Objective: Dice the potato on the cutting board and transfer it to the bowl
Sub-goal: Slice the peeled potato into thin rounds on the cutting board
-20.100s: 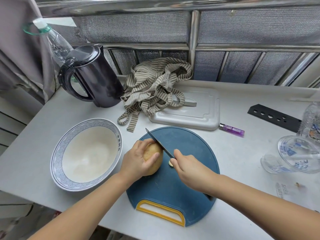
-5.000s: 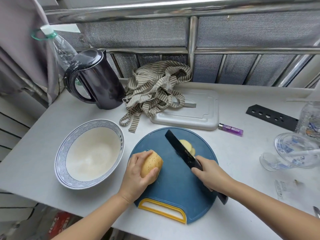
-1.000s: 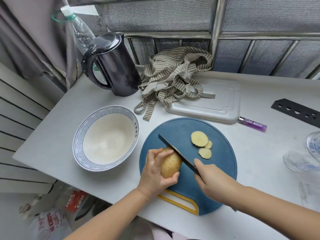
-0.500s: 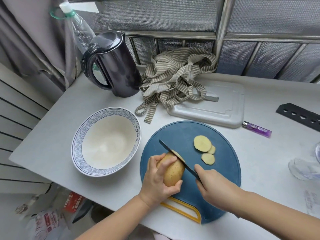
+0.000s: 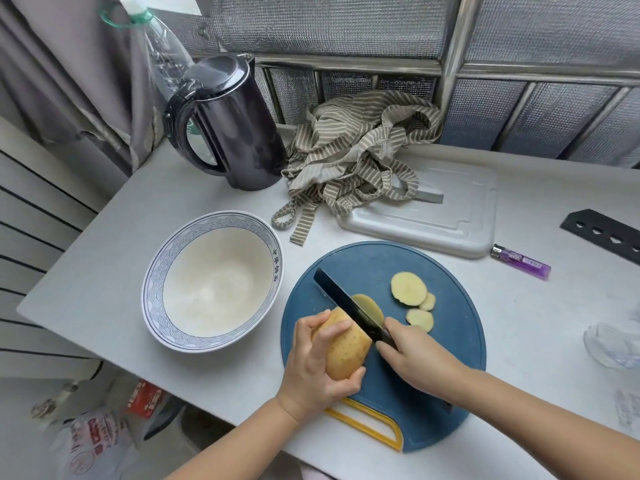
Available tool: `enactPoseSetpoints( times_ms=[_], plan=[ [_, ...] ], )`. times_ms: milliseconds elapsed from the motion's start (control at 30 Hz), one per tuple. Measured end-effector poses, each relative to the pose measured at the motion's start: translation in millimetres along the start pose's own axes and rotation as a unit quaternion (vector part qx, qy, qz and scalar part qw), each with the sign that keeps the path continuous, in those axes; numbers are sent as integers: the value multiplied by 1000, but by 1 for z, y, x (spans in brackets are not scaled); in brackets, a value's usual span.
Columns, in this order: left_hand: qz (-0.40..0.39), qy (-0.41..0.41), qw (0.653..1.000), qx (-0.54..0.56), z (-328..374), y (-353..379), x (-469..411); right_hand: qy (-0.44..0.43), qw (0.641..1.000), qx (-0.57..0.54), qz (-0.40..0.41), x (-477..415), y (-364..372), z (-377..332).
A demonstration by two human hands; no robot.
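left hand (image 5: 313, 368) fingers curled round potato (image 5: 344, 348), low middle | right hand (image 5: 412, 358) gripped knife (image 5: 349, 304), blade in potato | three slices (image 5: 408, 288) on board (image 5: 450, 341) | bowl (image 5: 152, 289) left

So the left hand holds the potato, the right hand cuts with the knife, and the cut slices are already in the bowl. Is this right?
Not the last part. The head view shows the bowl holding nothing; the slices lie on the blue cutting board, right of the knife. The rest is right.
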State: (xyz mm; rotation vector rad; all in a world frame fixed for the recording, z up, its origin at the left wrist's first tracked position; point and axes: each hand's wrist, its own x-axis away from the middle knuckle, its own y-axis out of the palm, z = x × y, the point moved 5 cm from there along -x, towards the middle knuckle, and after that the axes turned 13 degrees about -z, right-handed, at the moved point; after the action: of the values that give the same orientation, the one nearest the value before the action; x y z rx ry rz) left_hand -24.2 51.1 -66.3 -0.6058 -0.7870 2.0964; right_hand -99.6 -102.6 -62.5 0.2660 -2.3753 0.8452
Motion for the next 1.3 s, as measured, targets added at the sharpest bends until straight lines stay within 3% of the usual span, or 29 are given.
enactPoseSetpoints(
  times_ms=[267,467,900,1300],
  plan=[
    [10,-31,999,-13,4,1,-1,0,995,-39,96,32,-28,5],
    [5,-11,1000,-29,6,1,1,-56,994,78,60,60,-9,-12],
    [8,-19,1000,-15,4,3,4,-40,981,182,44,82,3,-15],
    [-7,-44,999,-12,3,4,5,-48,982,183,24,78,1,-10]
  ],
)
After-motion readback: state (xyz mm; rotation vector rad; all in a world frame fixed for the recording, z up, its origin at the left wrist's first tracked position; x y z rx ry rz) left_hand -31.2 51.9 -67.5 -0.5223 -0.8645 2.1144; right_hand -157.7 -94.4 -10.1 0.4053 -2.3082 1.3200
